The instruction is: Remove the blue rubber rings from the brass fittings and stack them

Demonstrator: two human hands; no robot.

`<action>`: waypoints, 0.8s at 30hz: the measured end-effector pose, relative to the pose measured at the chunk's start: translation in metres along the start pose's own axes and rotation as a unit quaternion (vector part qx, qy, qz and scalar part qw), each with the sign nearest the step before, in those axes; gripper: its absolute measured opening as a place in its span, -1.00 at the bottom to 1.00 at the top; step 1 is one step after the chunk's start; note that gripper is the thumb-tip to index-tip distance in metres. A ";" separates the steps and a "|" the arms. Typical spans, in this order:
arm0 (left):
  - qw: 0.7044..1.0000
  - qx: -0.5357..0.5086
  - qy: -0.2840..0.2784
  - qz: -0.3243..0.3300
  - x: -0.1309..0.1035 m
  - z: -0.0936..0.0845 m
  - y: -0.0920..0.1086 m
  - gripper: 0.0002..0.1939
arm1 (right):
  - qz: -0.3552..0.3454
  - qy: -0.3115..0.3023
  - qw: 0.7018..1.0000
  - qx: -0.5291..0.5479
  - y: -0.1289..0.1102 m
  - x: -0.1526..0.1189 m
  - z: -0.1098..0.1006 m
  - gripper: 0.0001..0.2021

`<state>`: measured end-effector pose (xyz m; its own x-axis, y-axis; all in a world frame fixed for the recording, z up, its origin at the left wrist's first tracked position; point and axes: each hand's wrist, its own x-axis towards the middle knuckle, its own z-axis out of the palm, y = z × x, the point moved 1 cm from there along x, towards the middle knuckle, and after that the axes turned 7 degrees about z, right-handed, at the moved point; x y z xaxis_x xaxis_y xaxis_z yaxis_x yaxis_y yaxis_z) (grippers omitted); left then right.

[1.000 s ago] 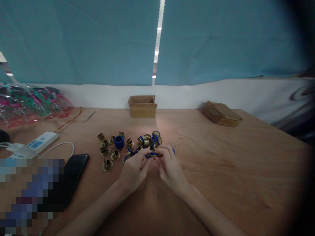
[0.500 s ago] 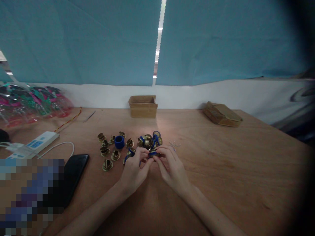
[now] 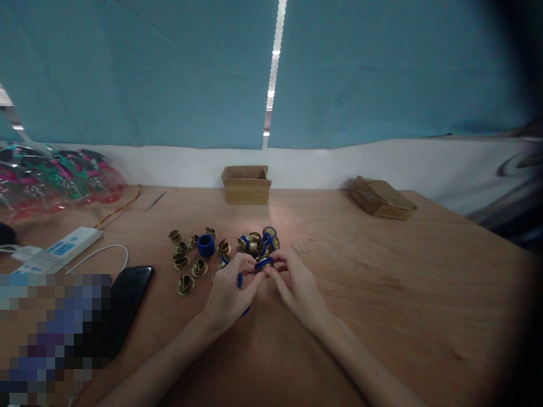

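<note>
My left hand [image 3: 231, 291] and my right hand [image 3: 299, 288] meet over the wooden table. Between their fingertips they pinch a round brass-coloured fitting with a blue ring [image 3: 264, 263] around it. Several similar ringed fittings [image 3: 254, 242] lie piled just beyond the fingers. Blue edges [image 3: 245, 311] show beside and below my left palm; the hand hides most of whatever they belong to. Left of that hand, several brass fittings without blue [image 3: 185, 284] stand loosely spread around a short blue cylinder with an open top [image 3: 206, 245].
An open cardboard box [image 3: 246, 192] stands at the back, and another cardboard box [image 3: 384, 198] at the back right. Thin pale bits [image 3: 301, 249] lie right of the pile. On the left are a black phone [image 3: 129, 299], a power strip [image 3: 70, 246] and plastic-wrapped items [image 3: 63, 175].
The held fitting is tilted more and shows more of its blue ring. A blue edge now shows below my left palm. Both hands stay at nearly the same place.
</note>
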<state>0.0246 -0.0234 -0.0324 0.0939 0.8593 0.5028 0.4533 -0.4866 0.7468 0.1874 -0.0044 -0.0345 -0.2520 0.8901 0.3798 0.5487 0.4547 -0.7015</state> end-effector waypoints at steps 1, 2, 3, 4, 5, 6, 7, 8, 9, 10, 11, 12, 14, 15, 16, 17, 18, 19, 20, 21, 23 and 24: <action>1.000 -0.007 -0.003 -0.002 0.000 0.000 0.000 -0.86 | 0.007 0.001 1.000 0.004 0.001 0.000 0.000 -0.85; 1.000 -0.014 -0.007 -0.004 0.000 0.000 -0.001 -0.87 | 0.011 0.005 1.000 0.005 0.001 0.000 0.001 -0.86; 1.000 -0.021 -0.012 -0.006 0.000 0.000 -0.001 -0.87 | 0.012 0.010 1.000 0.005 0.001 0.000 0.001 -0.88; 0.999 -0.028 -0.017 -0.008 0.000 0.000 -0.001 -0.86 | 0.010 0.015 1.000 0.003 0.002 0.001 0.001 -0.88; 0.999 -0.034 -0.022 -0.009 0.001 0.000 -0.002 -0.86 | 0.006 0.019 1.000 0.001 0.002 0.001 0.001 -0.89; 0.999 -0.039 -0.025 -0.009 0.001 0.000 -0.002 -0.85 | 0.004 0.022 1.000 -0.002 0.002 0.001 0.001 -0.90; 0.999 -0.042 -0.028 -0.008 0.001 0.000 -0.003 -0.85 | 0.002 0.024 1.000 -0.005 0.002 0.001 0.001 -0.90; 0.999 -0.041 -0.029 -0.007 0.001 0.000 -0.003 -0.85 | 0.001 0.026 1.000 -0.007 0.002 0.001 0.001 -0.90; 0.999 -0.037 -0.028 -0.006 0.001 -0.001 -0.003 -0.85 | 0.001 0.026 1.000 -0.009 0.001 0.001 0.001 -0.90; 0.999 -0.031 -0.026 -0.004 0.001 -0.001 -0.003 -0.84 | 0.001 0.026 1.000 -0.011 0.001 0.001 0.000 -0.90; 0.999 -0.026 -0.026 -0.002 0.002 -0.001 -0.003 -0.84 | 0.001 0.026 1.000 -0.012 0.001 0.001 0.000 -0.90; 0.999 -0.023 -0.024 0.002 0.002 -0.001 -0.003 -0.85 | 0.000 0.026 1.000 -0.013 0.001 0.001 0.000 -0.90; 0.999 -0.024 -0.022 0.011 0.002 -0.002 -0.002 -0.86 | -0.007 0.028 0.999 -0.014 0.000 0.000 0.000 -0.91; 0.999 -0.027 -0.021 0.017 0.002 -0.002 -0.002 -0.86 | -0.011 0.031 0.999 -0.013 0.000 0.000 0.000 -0.91; 0.999 -0.028 -0.021 0.022 0.002 -0.002 -0.002 -0.87 | -0.014 0.034 0.999 -0.011 -0.001 0.000 -0.001 -0.92; 0.999 -0.028 -0.021 0.028 0.002 -0.002 -0.001 -0.88 | -0.015 0.035 0.999 -0.008 -0.002 0.000 -0.001 -0.92; 0.999 -0.025 -0.020 0.032 0.002 -0.002 -0.001 -0.88 | -0.015 0.035 0.999 -0.004 -0.002 0.000 -0.001 -0.93; 0.999 -0.021 -0.019 0.035 0.001 -0.002 -0.002 -0.88 | -0.013 0.033 0.999 0.001 -0.003 0.000 -0.001 -0.93; 0.999 -0.016 -0.017 0.037 0.001 -0.002 -0.002 -0.89 | -0.013 0.031 0.999 0.006 -0.003 0.000 -0.001 -0.94; 0.999 -0.012 -0.014 0.037 0.000 -0.002 -0.002 -0.89 | -0.013 0.029 0.999 0.010 -0.003 0.000 -0.001 -0.94; 0.999 -0.011 -0.012 0.035 0.000 -0.001 -0.003 -0.89 | -0.017 0.027 0.999 0.016 -0.003 0.001 -0.001 -0.94; 0.999 -0.014 -0.013 0.035 0.000 -0.001 -0.003 -0.89 | -0.019 0.028 0.999 0.017 -0.003 0.001 -0.001 -0.94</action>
<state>0.0224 -0.0223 -0.0348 0.1478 0.8268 0.5427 0.4207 -0.5492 0.7221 0.1862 -0.0053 -0.0315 -0.2261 0.8695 0.4391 0.5116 0.4896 -0.7061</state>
